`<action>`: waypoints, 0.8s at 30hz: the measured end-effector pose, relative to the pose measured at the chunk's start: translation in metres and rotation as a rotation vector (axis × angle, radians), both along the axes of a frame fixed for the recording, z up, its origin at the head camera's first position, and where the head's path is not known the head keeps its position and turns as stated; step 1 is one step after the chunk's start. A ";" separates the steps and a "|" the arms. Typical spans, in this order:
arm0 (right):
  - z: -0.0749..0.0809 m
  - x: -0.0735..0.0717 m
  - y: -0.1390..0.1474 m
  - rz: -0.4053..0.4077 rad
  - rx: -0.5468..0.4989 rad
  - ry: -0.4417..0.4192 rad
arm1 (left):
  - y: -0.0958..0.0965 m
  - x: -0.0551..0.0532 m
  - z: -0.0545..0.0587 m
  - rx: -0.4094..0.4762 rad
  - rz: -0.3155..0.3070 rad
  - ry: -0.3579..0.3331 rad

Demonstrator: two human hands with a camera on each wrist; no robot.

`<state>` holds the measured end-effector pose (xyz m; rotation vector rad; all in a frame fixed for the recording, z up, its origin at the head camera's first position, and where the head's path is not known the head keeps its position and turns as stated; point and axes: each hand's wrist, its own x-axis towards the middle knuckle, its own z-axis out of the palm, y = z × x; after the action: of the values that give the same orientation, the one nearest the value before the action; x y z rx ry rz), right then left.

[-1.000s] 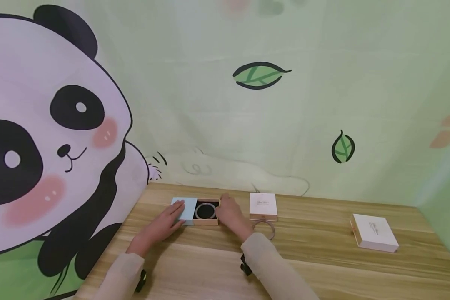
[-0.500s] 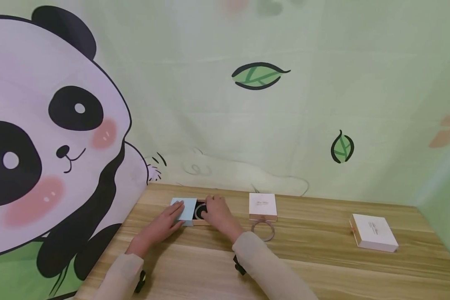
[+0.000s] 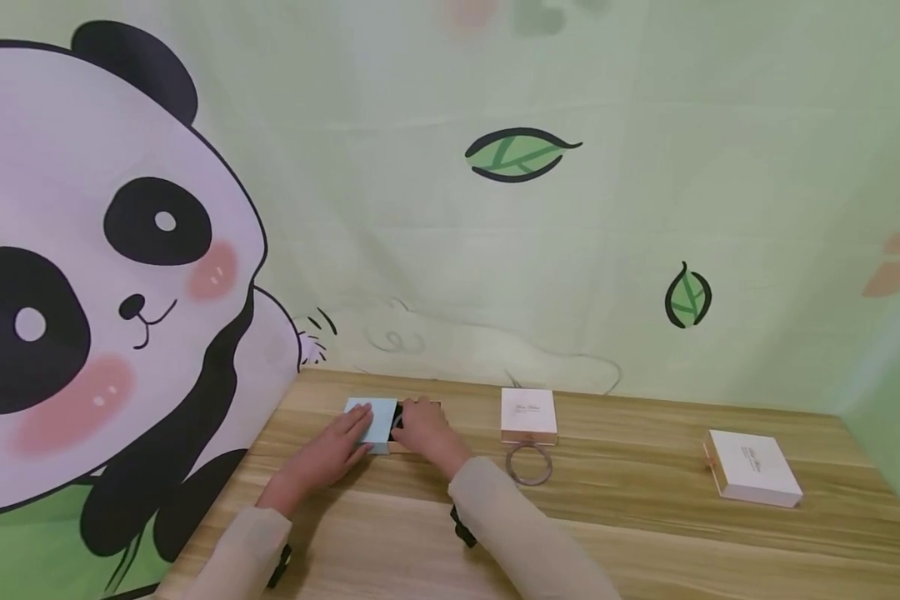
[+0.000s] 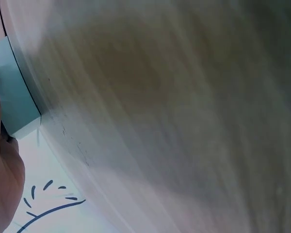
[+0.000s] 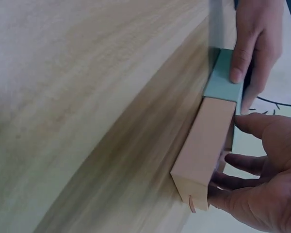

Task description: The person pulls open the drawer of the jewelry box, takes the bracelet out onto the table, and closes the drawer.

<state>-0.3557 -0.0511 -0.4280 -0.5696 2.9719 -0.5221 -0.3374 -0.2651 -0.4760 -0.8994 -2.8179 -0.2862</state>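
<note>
A flat gift box has a pale blue sleeve point(image 3: 381, 417), out of which a peach-coloured drawer point(image 5: 206, 138) with a dark inside is pulled to the right. My left hand point(image 3: 326, 450) lies on the sleeve, fingers stretched over its top and thumb along its near side. Over the drawer, my right hand point(image 3: 427, 433) dips its fingertips inside, thumb close to the sleeve's edge. Part of a grey bangle point(image 3: 397, 422) shows in the drawer by those fingertips; the hand covers the rest, so I cannot tell whether it is pinched. A small ribbon tab point(image 5: 192, 204) hangs from the drawer's end.
Right of my hands, a second bangle point(image 3: 528, 464) lies on the wooden table point(image 3: 607, 533), just in front of a white box point(image 3: 528, 410). Farther right is another white box point(image 3: 753, 467). A backdrop with a panda point(image 3: 172, 275) rises behind the table's far edge.
My right hand has moved left from the drawer's right end to above the drawer, its fingertips now inside and covering most of the bangle. The left hand stays on the sleeve.
</note>
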 end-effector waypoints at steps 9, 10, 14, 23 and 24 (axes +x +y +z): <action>-0.001 -0.001 -0.008 -0.024 0.035 -0.014 | 0.002 0.001 -0.002 -0.046 -0.013 0.046; 0.000 -0.001 -0.008 -0.011 0.050 -0.006 | 0.002 0.001 -0.003 -0.057 -0.015 0.047; 0.004 -0.002 -0.010 0.023 0.119 0.041 | 0.001 0.002 -0.006 -0.076 -0.030 0.056; 0.006 -0.009 -0.018 -0.014 0.168 0.057 | -0.001 0.008 -0.001 -0.068 -0.032 0.031; 0.006 -0.010 -0.018 -0.018 0.176 0.057 | -0.001 0.008 0.001 -0.064 -0.033 0.025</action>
<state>-0.3652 -0.0694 -0.4215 -0.5496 3.0370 -0.2462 -0.3297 -0.2656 -0.4752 -0.9559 -2.8062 -0.1882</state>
